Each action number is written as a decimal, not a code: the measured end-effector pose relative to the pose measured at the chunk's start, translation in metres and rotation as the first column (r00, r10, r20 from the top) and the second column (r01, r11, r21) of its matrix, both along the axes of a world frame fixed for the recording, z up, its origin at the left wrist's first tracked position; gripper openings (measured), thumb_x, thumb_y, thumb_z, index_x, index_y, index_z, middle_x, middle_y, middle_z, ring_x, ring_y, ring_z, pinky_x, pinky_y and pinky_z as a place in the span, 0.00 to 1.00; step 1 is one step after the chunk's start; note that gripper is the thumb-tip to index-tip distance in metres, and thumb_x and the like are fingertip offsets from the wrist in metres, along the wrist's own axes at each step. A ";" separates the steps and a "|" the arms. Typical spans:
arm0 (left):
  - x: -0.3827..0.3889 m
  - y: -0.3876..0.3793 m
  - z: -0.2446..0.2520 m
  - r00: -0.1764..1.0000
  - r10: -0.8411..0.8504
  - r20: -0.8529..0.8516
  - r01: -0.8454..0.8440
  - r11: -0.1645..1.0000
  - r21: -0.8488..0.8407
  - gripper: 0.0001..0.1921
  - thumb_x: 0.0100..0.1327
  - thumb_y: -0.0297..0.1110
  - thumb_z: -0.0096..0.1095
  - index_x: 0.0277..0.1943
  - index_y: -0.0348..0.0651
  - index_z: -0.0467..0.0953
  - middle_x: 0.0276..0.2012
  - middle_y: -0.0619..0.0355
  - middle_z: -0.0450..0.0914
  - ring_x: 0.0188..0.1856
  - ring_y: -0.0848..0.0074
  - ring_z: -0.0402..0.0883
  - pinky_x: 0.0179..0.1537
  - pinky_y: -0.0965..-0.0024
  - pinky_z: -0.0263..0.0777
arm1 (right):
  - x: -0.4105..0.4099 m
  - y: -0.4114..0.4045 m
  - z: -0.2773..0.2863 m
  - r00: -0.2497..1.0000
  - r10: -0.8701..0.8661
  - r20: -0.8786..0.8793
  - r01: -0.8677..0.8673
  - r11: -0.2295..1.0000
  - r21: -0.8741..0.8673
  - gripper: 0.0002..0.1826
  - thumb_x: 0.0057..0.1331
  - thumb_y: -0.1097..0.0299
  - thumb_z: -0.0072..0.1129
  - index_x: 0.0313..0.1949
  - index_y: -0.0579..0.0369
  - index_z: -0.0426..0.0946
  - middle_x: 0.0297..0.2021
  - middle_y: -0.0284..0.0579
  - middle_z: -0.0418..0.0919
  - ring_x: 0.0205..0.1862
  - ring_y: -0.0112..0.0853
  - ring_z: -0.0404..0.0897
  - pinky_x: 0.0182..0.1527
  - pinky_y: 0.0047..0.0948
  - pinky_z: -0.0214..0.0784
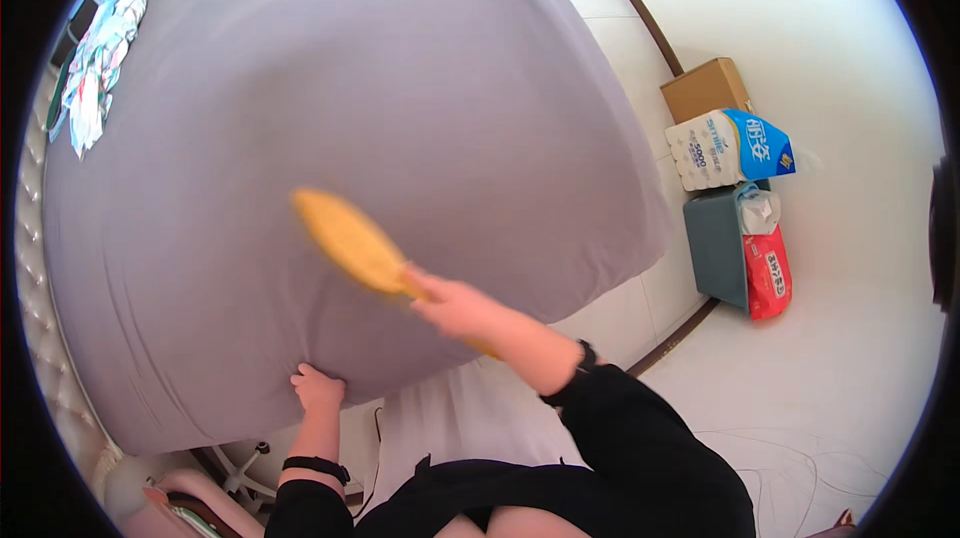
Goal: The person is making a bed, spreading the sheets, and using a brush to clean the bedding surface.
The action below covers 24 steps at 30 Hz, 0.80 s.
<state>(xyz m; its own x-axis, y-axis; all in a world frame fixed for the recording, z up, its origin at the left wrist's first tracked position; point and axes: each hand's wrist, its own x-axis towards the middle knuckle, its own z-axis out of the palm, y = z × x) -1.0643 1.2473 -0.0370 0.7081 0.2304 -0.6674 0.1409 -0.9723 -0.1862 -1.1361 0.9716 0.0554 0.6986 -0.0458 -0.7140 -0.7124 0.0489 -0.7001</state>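
Note:
A mattress in a grey-purple fitted sheet (pixel 450 125) spreads out before me. My right hand (pixel 454 305) is closed around the handle of a yellow bed brush (pixel 352 241). The brush's long oval head points up and left over the sheet; it is blurred, and I cannot tell whether it touches the cloth. At the near edge of the mattress, my left hand (pixel 319 388) grips the sheet with curled fingers. Creases run through the cloth away from that hand.
A crumpled patterned cloth (pixel 105 57) lies by the tufted headboard (pixel 37 238). Along the right wall are a cardboard box (pixel 705 91), a pack of paper rolls (pixel 705 151), a grey-green bin (pixel 716 249) and a red package (pixel 766 275). A swivel chair base (pixel 240 478) stands lower left.

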 end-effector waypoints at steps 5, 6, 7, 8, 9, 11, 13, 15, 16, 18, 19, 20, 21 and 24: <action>0.012 -0.001 0.001 0.998 -0.051 -0.043 0.053 0.998 0.040 0.35 0.37 0.36 0.66 0.48 0.36 0.55 0.48 0.42 0.57 0.51 0.53 0.62 0.50 0.64 0.63 | 0.057 0.026 -0.048 0.955 0.292 -0.045 -0.270 0.925 0.268 0.26 0.61 0.66 0.42 0.59 0.31 0.54 0.25 0.34 0.62 0.18 0.22 0.59 0.22 0.22 0.60; 0.011 -0.001 0.006 0.997 -0.053 -0.047 0.054 0.998 0.018 0.35 0.38 0.36 0.66 0.48 0.35 0.54 0.48 0.42 0.56 0.51 0.54 0.60 0.50 0.65 0.64 | 0.056 0.014 -0.054 0.968 0.235 -0.083 -0.205 0.939 0.276 0.26 0.60 0.67 0.42 0.59 0.32 0.55 0.24 0.34 0.62 0.18 0.22 0.59 0.22 0.21 0.59; 0.013 -0.002 0.008 0.997 -0.055 -0.046 0.055 0.998 -0.009 0.34 0.39 0.37 0.66 0.47 0.35 0.54 0.47 0.43 0.56 0.52 0.55 0.59 0.50 0.65 0.64 | 0.051 -0.007 -0.050 0.977 0.178 -0.117 -0.140 0.951 0.276 0.26 0.60 0.67 0.42 0.58 0.32 0.56 0.24 0.34 0.62 0.18 0.21 0.59 0.22 0.21 0.59; 0.014 0.001 0.008 0.999 -0.034 -0.040 0.034 0.999 -0.018 0.34 0.39 0.37 0.66 0.47 0.35 0.54 0.47 0.43 0.56 0.52 0.55 0.59 0.50 0.65 0.64 | 0.047 -0.027 -0.039 0.981 0.118 -0.152 -0.101 0.988 0.119 0.25 0.59 0.68 0.44 0.57 0.34 0.59 0.25 0.33 0.62 0.18 0.20 0.59 0.21 0.21 0.59; 0.014 0.001 0.007 0.997 -0.050 -0.051 0.048 0.999 -0.025 0.34 0.38 0.37 0.67 0.47 0.35 0.55 0.47 0.43 0.55 0.52 0.56 0.58 0.50 0.65 0.64 | 0.033 -0.055 -0.040 0.991 0.021 -0.135 -0.015 0.999 0.049 0.25 0.58 0.68 0.45 0.56 0.34 0.61 0.24 0.32 0.64 0.18 0.20 0.60 0.21 0.20 0.60; 0.014 0.010 0.010 0.998 -0.042 -0.051 0.040 0.998 -0.039 0.35 0.38 0.37 0.68 0.47 0.36 0.55 0.47 0.44 0.55 0.52 0.56 0.58 0.50 0.65 0.64 | 0.009 -0.110 -0.029 0.966 -0.212 -0.148 0.164 0.945 -0.282 0.25 0.57 0.68 0.45 0.56 0.34 0.61 0.21 0.33 0.66 0.17 0.21 0.63 0.20 0.21 0.62; 0.015 0.014 0.009 0.997 -0.045 -0.070 0.042 0.998 -0.054 0.34 0.38 0.37 0.68 0.47 0.37 0.56 0.47 0.44 0.54 0.52 0.57 0.58 0.49 0.66 0.65 | -0.016 -0.157 -0.022 0.862 -0.495 -0.106 0.324 0.700 -0.636 0.25 0.57 0.69 0.41 0.56 0.34 0.61 0.20 0.39 0.68 0.14 0.25 0.65 0.18 0.25 0.63; 0.018 0.014 0.010 0.996 -0.033 -0.080 0.026 0.996 -0.080 0.35 0.38 0.37 0.68 0.47 0.37 0.56 0.47 0.44 0.54 0.52 0.57 0.58 0.49 0.66 0.65 | -0.026 -0.183 0.000 0.788 -0.610 -0.079 0.315 0.510 -0.801 0.27 0.59 0.69 0.37 0.59 0.32 0.54 0.26 0.48 0.74 0.18 0.32 0.72 0.23 0.31 0.66; 0.019 0.013 0.012 0.994 -0.042 -0.101 0.033 0.996 -0.083 0.35 0.38 0.36 0.68 0.48 0.37 0.55 0.47 0.44 0.54 0.52 0.57 0.58 0.49 0.66 0.65 | -0.027 -0.188 0.001 0.794 -0.605 -0.060 0.317 0.497 -0.808 0.27 0.59 0.69 0.37 0.59 0.32 0.54 0.26 0.48 0.74 0.18 0.32 0.72 0.23 0.31 0.66; 0.017 0.010 0.016 0.992 -0.035 -0.118 0.024 0.995 -0.093 0.34 0.39 0.35 0.67 0.48 0.37 0.55 0.48 0.44 0.54 0.53 0.56 0.57 0.49 0.66 0.65 | -0.030 -0.188 -0.008 0.932 -0.353 -0.075 0.028 0.279 -0.960 0.27 0.60 0.68 0.38 0.59 0.29 0.51 0.32 0.53 0.75 0.29 0.40 0.76 0.32 0.35 0.68; 0.011 0.017 0.015 0.996 -0.016 -0.090 0.008 0.996 -0.086 0.34 0.39 0.35 0.67 0.49 0.37 0.55 0.48 0.44 0.53 0.54 0.56 0.56 0.50 0.66 0.64 | -0.010 -0.159 0.008 0.952 -0.298 -0.069 0.037 0.337 -0.941 0.26 0.60 0.66 0.40 0.59 0.27 0.51 0.38 0.56 0.73 0.38 0.45 0.74 0.40 0.37 0.65; 0.007 0.020 0.014 0.998 -0.007 -0.057 0.002 0.996 -0.086 0.35 0.39 0.34 0.66 0.49 0.36 0.55 0.49 0.44 0.53 0.54 0.56 0.55 0.51 0.65 0.63 | 0.000 -0.140 0.014 0.965 -0.239 -0.107 0.008 0.435 -0.900 0.26 0.60 0.66 0.41 0.58 0.27 0.52 0.39 0.56 0.73 0.39 0.44 0.74 0.40 0.36 0.65; 0.005 0.020 0.011 0.999 -0.014 -0.051 0.010 0.997 -0.083 0.35 0.39 0.34 0.66 0.49 0.36 0.55 0.49 0.44 0.53 0.54 0.56 0.55 0.51 0.65 0.63 | 0.006 -0.126 0.016 0.982 -0.147 -0.121 -0.021 0.548 -0.836 0.26 0.60 0.64 0.42 0.59 0.29 0.51 0.39 0.56 0.73 0.41 0.47 0.72 0.43 0.41 0.64; -0.001 0.021 -0.007 0.994 0.098 -0.046 -0.101 0.992 -0.073 0.34 0.40 0.34 0.65 0.50 0.35 0.54 0.52 0.40 0.52 0.56 0.52 0.54 0.54 0.63 0.59 | 0.001 -0.102 -0.020 0.991 0.103 0.089 -0.032 0.813 -0.581 0.24 0.60 0.63 0.43 0.57 0.29 0.55 0.46 0.50 0.70 0.47 0.42 0.70 0.49 0.34 0.61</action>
